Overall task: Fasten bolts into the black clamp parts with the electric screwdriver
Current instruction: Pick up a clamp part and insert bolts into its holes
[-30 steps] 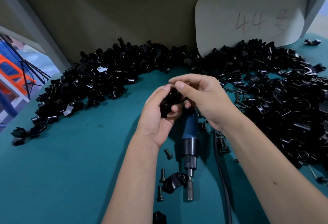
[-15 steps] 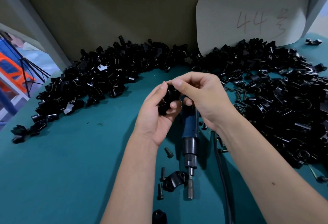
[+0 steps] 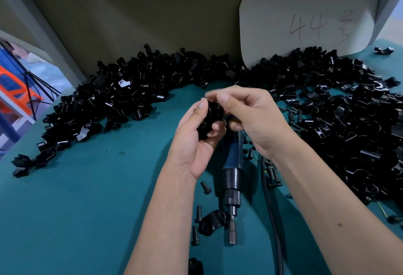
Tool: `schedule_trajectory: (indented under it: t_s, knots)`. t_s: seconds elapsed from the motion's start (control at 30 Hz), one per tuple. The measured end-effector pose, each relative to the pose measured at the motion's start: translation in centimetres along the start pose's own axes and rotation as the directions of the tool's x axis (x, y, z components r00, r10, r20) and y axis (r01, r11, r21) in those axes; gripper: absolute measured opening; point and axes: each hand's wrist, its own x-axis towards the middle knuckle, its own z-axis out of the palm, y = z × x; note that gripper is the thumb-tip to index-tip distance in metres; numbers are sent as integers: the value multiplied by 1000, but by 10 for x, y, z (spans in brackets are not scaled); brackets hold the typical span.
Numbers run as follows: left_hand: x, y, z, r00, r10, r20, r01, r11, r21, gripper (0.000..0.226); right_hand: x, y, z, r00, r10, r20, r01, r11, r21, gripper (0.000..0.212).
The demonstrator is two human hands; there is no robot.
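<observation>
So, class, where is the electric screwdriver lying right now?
The electric screwdriver lies on the teal table, centre of the head view, under the hands, its bit beside a loose clamp part.

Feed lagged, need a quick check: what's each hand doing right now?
Left hand: holding a black clamp part.
Right hand: fingertips pinched at the top of that clamp part; a bolt between them cannot be told.

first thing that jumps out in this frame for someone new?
The huge arc of black clamp parts heaped along the back wall and down the right side of the teal table. At centre, the left hand and right hand work together on one black clamp, while the blue electric screwdriver lies unused beneath them, loose bolts beside it.
</observation>
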Motion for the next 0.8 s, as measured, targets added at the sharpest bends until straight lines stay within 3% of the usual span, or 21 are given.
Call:
schedule_trajectory:
  t_s: [0.1,0.2,0.37,0.47,0.67,0.8]
  knots:
    - [-1,2,-2,1000,6,-16,-5,998,59,24,1,0,3,999,-14,-46,15,1000,14,5]
    - [-2,1,0,1000,9,-28,-6,995,96,36,1,2,3,994,-6,-113,7,1000,11,12]
    - [-3,5,0,999,33,-23,-31,996,80,36,0,-2,-2,999,31,16,-32,998,60,13]
    - [-3,4,0,998,45,-49,-39,991,125,36,1,0,2,998,16,-68,-15,1000,19,9]
    - [-4,3,2,995,15,-100,-4,995,104,24,4,4,5,964,-9,-266,-23,993,-117,28]
    - [-2,-1,0,993,64,-100,-40,974,223,21,5,2,0,963,-52,-265,13,989,-148,30]
